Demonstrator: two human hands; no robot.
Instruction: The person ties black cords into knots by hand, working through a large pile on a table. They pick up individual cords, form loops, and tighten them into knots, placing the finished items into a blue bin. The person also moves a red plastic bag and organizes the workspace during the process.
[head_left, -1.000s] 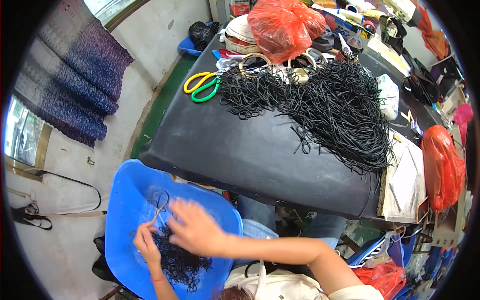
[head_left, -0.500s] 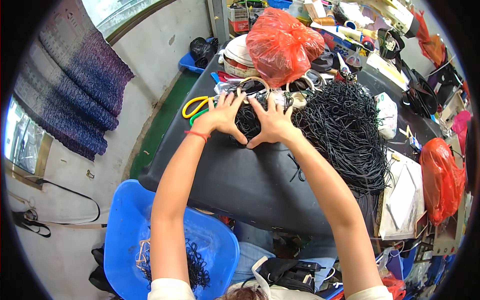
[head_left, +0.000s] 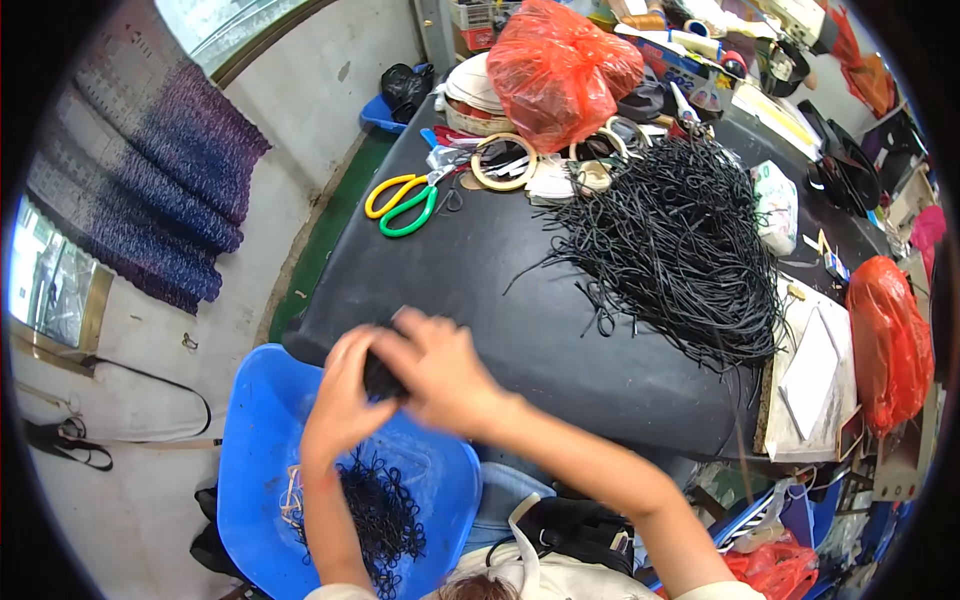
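Over the far rim of the blue tub (head_left: 248,430), a clump of black cords (head_left: 383,378) is cupped between my two hands. My left hand (head_left: 345,405) curls around its left side, and my right hand (head_left: 445,375), smeared by motion, presses on it from the right. Below them, a heap of looped black cords (head_left: 380,520) lies in the tub. On the black table (head_left: 470,270) a large pile of black cords (head_left: 680,250) spreads out to the right, loose ends trailing toward the middle.
Scissors (head_left: 415,200) with yellow and green handles lie at the table's left edge, beside rolls of tape (head_left: 503,162). Behind these sits a red plastic bag (head_left: 560,75). Another red bag (head_left: 888,345) stands far right, near a pale board (head_left: 815,380). A curtain (head_left: 150,150) hangs left.
Both hands have drawn back from the table's far side to above the tub, bringing a clump of black cords along. The scissors and tape rolls now show uncovered.
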